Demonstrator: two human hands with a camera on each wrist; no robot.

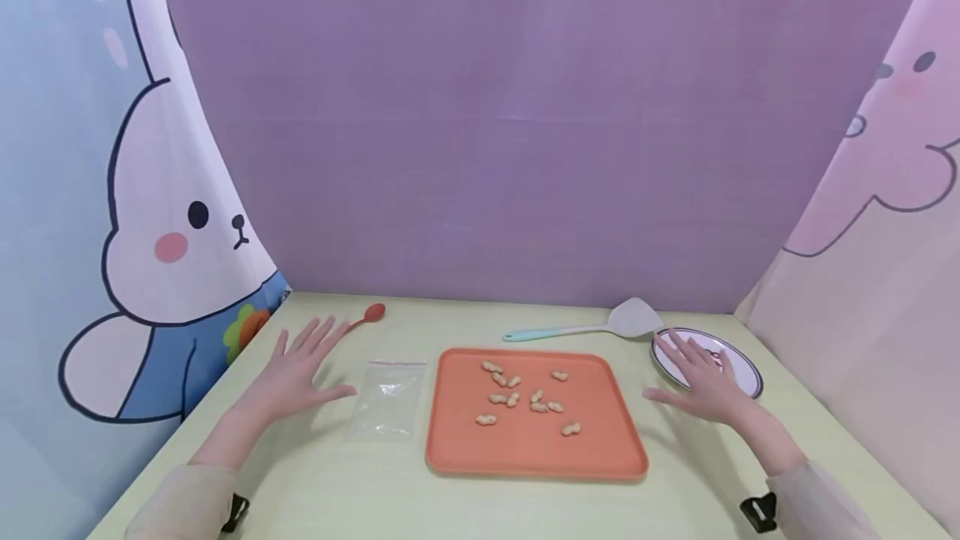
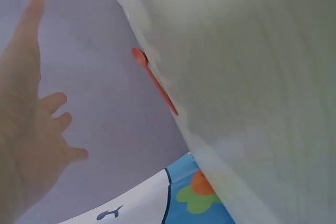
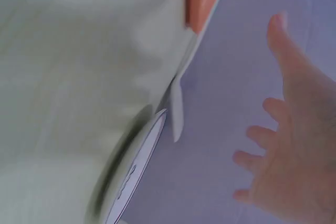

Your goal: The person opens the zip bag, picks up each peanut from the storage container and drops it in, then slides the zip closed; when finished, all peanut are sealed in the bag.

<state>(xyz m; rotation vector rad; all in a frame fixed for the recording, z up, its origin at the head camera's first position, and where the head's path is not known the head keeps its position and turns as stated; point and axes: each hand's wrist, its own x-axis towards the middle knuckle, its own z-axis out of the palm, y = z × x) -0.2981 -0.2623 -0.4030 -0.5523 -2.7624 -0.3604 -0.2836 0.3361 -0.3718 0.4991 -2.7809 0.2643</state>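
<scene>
My left hand (image 1: 294,380), fingers spread and holding nothing, hovers left of a clear zip bag (image 1: 387,401). Beyond its fingertips lies a red spoon (image 1: 374,312), which the left wrist view shows whole along the table edge. Over on the right, my right hand (image 1: 703,386) is likewise spread and bare, overlapping a white oval plate (image 1: 746,372) with a dark rim in the head view. Between the hands sits an orange tray (image 1: 536,457) with several peanuts (image 1: 486,420) scattered on it. Behind the tray rests a spatula (image 1: 633,317) with a mint handle and pale blade.
The pale yellow table (image 1: 360,490) runs back to a purple curtain (image 1: 480,148). Cartoon-printed cloths stand along both sides, a white rabbit cloth (image 1: 165,190) at left and a pink figure cloth (image 1: 900,148) at right. Black straps show at both sleeves.
</scene>
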